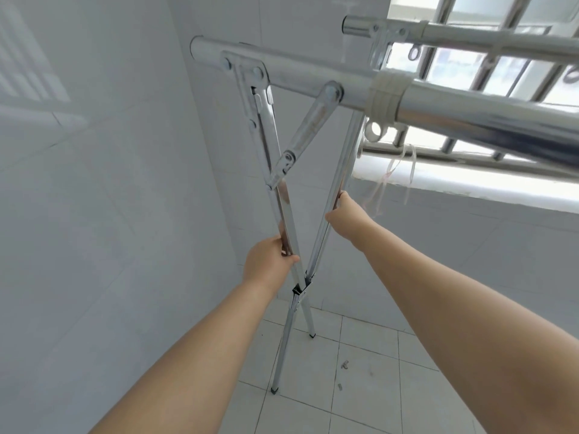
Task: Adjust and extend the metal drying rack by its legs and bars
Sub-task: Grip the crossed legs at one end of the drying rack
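Note:
A shiny metal drying rack stands in a tiled corner. Its near top bar (pixel 300 75) runs from upper middle to the right edge, and a second bar (pixel 470 36) lies behind it. Two square legs cross in an X at a black hinge (pixel 299 291). My left hand (pixel 269 261) grips the left leg (pixel 283 195) just above the crossing. My right hand (pixel 343 216) holds the right leg (pixel 338 173) higher up. A folding brace (pixel 308 133) links the near bar to the left leg. Both feet rest on the floor.
White tiled walls close in at left and behind the rack. A barred window (pixel 488 67) with a white sill (pixel 454 180) is at upper right. Thin cords (pixel 388 180) hang from the bar. Small metal bits (pixel 344 364) lie on the floor tiles.

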